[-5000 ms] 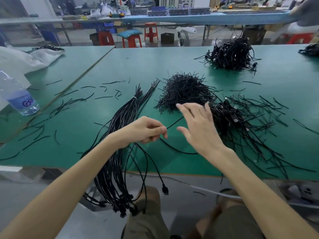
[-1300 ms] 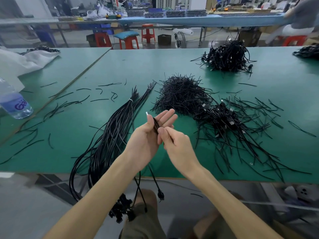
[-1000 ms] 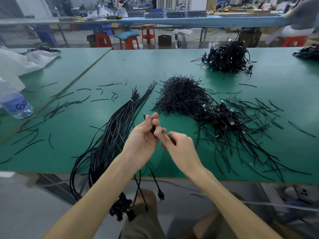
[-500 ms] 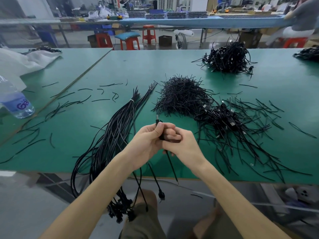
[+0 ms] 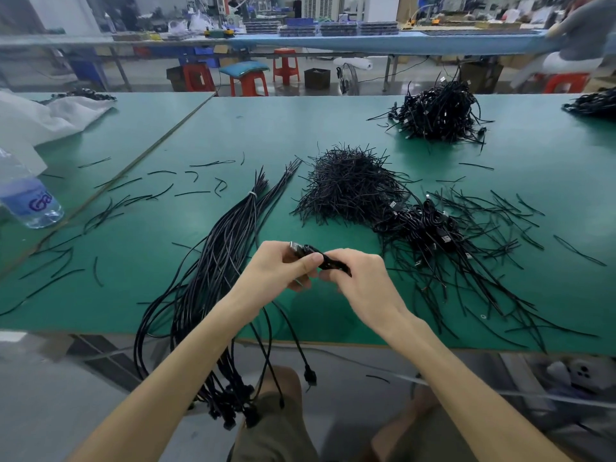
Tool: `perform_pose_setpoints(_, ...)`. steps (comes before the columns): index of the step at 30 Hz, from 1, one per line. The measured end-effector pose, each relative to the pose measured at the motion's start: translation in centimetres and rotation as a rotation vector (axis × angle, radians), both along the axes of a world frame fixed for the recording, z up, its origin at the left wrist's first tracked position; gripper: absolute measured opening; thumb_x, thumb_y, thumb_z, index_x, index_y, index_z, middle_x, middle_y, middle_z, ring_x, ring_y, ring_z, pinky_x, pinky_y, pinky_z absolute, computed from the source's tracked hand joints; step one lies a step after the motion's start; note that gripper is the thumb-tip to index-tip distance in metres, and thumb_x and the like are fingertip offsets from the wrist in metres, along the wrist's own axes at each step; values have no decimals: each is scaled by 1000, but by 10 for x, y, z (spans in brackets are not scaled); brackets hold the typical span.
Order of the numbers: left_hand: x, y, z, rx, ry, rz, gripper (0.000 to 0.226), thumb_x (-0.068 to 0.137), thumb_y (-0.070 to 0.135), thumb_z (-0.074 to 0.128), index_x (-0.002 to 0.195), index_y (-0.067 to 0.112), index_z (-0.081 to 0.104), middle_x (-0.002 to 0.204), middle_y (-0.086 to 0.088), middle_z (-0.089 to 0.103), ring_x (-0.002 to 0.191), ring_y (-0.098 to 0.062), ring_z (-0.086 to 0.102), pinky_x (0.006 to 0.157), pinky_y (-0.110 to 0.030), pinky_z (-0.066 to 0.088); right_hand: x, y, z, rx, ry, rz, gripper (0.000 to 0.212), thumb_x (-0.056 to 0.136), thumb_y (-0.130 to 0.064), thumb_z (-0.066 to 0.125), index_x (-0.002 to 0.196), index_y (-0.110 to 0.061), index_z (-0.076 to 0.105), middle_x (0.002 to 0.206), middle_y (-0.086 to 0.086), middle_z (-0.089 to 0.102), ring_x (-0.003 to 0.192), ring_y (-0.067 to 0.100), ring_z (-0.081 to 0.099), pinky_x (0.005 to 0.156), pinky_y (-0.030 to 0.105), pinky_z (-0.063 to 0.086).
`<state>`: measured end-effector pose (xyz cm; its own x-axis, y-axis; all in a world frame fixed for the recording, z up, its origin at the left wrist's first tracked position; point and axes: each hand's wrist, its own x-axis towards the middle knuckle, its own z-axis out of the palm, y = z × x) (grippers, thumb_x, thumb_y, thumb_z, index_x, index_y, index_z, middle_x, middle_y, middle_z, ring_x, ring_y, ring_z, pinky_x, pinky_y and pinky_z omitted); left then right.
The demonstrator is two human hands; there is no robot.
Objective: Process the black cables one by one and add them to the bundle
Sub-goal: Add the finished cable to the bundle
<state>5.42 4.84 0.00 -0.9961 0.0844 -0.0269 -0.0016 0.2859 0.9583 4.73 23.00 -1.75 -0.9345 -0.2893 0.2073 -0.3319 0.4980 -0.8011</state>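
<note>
The left hand (image 5: 283, 266) and the right hand (image 5: 363, 281) both pinch 1 thin black cable with a silver plug (image 5: 329, 262) between them. It looks half done. Next, it should go onto the long tied black bundle (image 5: 220, 261) just beside the left hand.

cable (image 5: 330, 264): black, bunched, held aloft | bundle (image 5: 216, 261): tied (white band), plug ends hanging | loose cables (image 5: 430, 228): tangled heap

Green tabletop (image 5: 300, 128): tied cable bundle (image 5: 226, 248) draped over near edge, heap of short ties (image 5: 346, 185) beside it, loose cables (image 5: 430, 225) right, bottle (image 5: 26, 198) left.
</note>
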Motion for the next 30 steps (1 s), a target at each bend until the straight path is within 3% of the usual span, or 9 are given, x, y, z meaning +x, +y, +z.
perform_pose_setpoints(6,-5,-5,-2,-539,33,61,35,89,59,69,88,24,68,63,9,73,55,1,63,55,-24,50,4,-2,-6,188,69,-4,28,99,0,55,117,-11,72,104,5,71,97,21,68,88,43,54)
perform_pose_setpoints(9,-6,-11,3,-570,37,-101,28,92,52,70,97,25,66,77,5,73,63,-4,66,62,-29,55,4,0,-7,293,116,43,27,100,1,53,117,-9,71,104,6,69,98,25,66,87,44,53)
perform_pose_setpoints(13,-11,-8,3,-840,65,-377,36,103,53,48,100,19,59,86,4,63,74,-17,59,63,-30,47,2,-2,-9,460,205,99,31,97,7,47,112,-11,68,100,4,63,93,22,59,83,38,49)
perform_pose_setpoints(15,-16,-7,-1,-875,18,-403,43,106,55,36,97,17,54,89,0,61,76,-20,58,67,-35,48,-3,-4,-11,499,246,118,26,97,6,47,106,-8,67,95,4,60,89,23,56,78,37,48)
perform_pose_setpoints(18,-25,-9,-10,-912,14,-370,43,108,53,27,92,19,46,86,-1,57,70,-19,53,59,-33,40,-11,-7,-10,436,231,98,20,101,-2,51,111,-9,67,101,5,63,93,25,61,83,40,51)
perform_pose_setpoints(20,-31,-11,-16,-841,47,-295,40,110,47,26,90,18,45,83,-2,57,68,-21,51,59,-36,39,-18,-9,-8,385,267,50,22,99,-9,60,120,-10,65,111,5,64,102,25,62,90,40,51)
perform_pose_setpoints(24,-51,-12,-30,-492,109,63,42,112,36,27,81,15,47,76,2,53,68,-19,49,62,-34,37,-42,-13,0,452,473,-201,62,91,-18,74,145,-4,47,141,11,52,129,28,48,108,40,39)
perform_pose_setpoints(28,-63,-16,-38,190,-46,338,37,112,33,32,81,16,45,62,8,35,47,-8,31,44,-22,28,-67,-11,3,371,403,-422,49,95,-24,69,136,-6,48,131,11,50,119,27,46,102,38,35)
perform_pose_setpoints(30,-62,-17,-40,315,-36,344,36,112,33,32,83,16,44,60,10,29,45,-8,24,40,-21,23,-79,-14,0,333,296,-433,39,99,-25,64,130,-5,52,126,12,52,116,27,48,100,36,39)
